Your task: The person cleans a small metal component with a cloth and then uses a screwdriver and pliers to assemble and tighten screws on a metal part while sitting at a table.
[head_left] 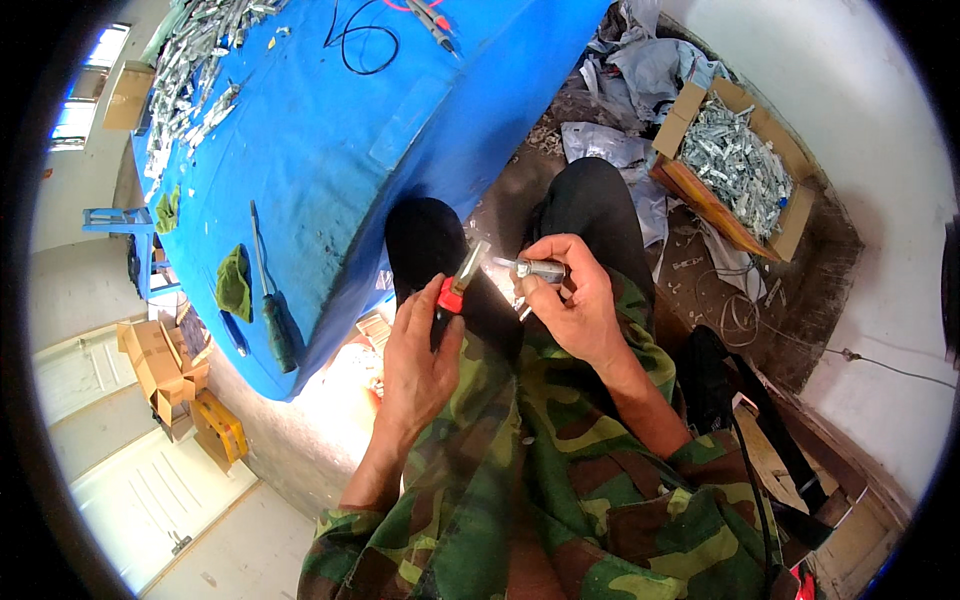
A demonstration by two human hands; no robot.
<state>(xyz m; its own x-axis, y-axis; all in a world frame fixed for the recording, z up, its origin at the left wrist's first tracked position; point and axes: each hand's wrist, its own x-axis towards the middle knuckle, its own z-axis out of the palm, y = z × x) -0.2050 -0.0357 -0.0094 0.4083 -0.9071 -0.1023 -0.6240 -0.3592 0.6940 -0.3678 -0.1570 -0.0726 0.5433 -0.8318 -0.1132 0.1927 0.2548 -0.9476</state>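
Note:
My left hand (422,345) grips a screwdriver (455,288) with a red and black handle, its metal tip angled up to the right. My right hand (570,295) pinches a small silvery metal cylinder part (538,268) held level, its thin end pointing left toward the screwdriver tip. Both hands hover above my lap, over black trousers (590,200) and a camouflage jacket (540,440). The tip and the part are close; whether they touch is unclear.
A blue-covered table (330,130) lies to my left with a long screwdriver (272,300), a green rag (234,283), black cable (360,45) and a heap of metal parts (195,70). A cardboard box (775,240) of similar silvery parts sits on the floor at right.

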